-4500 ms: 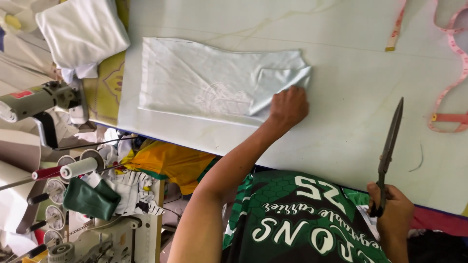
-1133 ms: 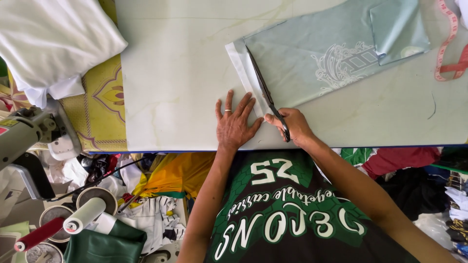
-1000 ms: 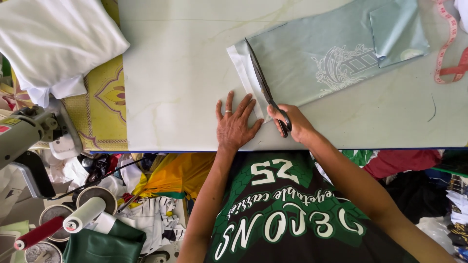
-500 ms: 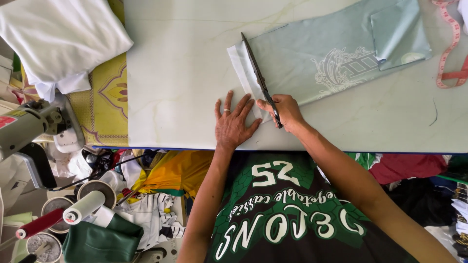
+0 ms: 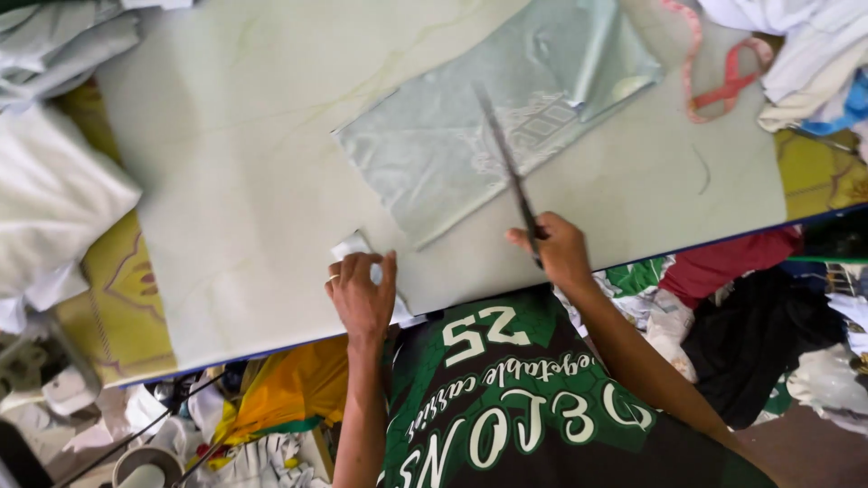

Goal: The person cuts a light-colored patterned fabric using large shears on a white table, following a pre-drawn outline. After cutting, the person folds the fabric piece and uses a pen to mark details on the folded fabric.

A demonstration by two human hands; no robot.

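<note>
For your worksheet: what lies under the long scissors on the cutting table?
The scissors lie across the pale green fabric. The right hand covers their handles, so these cannot be seen.

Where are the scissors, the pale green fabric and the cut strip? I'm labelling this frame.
scissors (image 5: pixel 506 163), head view, on the blades.
pale green fabric (image 5: pixel 434 163), head view, on its flat middle.
cut strip (image 5: pixel 351 246), head view, on its upper end.

single view from my head, looking steeply down over my chest onto pale table (image 5: pixel 226 181), close range, my hands at lower middle.
</note>
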